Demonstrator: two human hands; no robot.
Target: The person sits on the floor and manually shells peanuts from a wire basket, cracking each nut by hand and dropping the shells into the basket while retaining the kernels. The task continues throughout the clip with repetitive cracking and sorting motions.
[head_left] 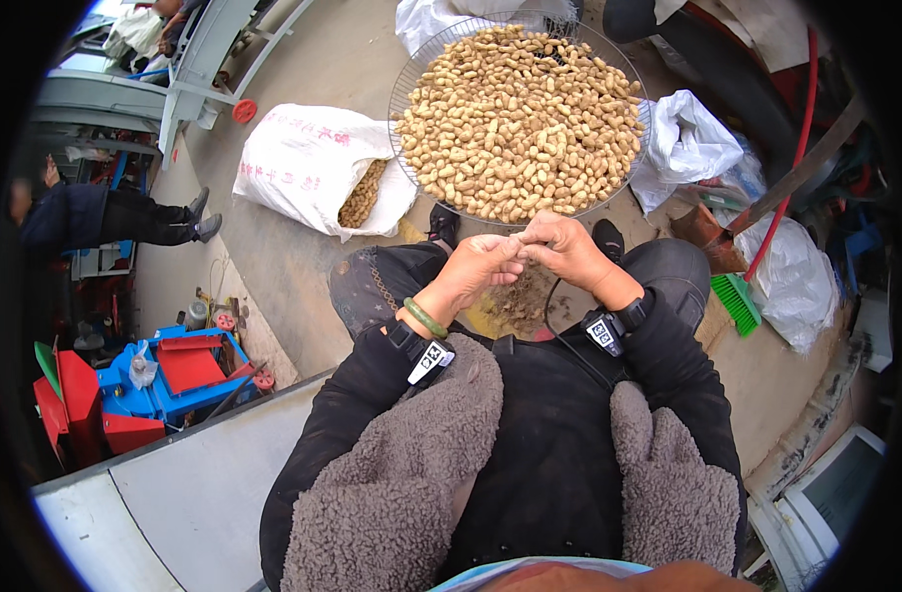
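My left hand and my right hand meet in front of my knees, fingertips pinched together around something too small and hidden to make out. Just beyond them a round wire basket holds a broad heap of unshelled peanuts. To the left of it lies a white woven sack, its mouth open on more peanuts. Loose dark debris is on the floor below my hands. A green bangle circles my left wrist.
Another person in dark clothes is at the left. Below them stands blue and red machinery, near a pale metal edge. At right are white bags, a green broom with red handle and a rusty metal piece.
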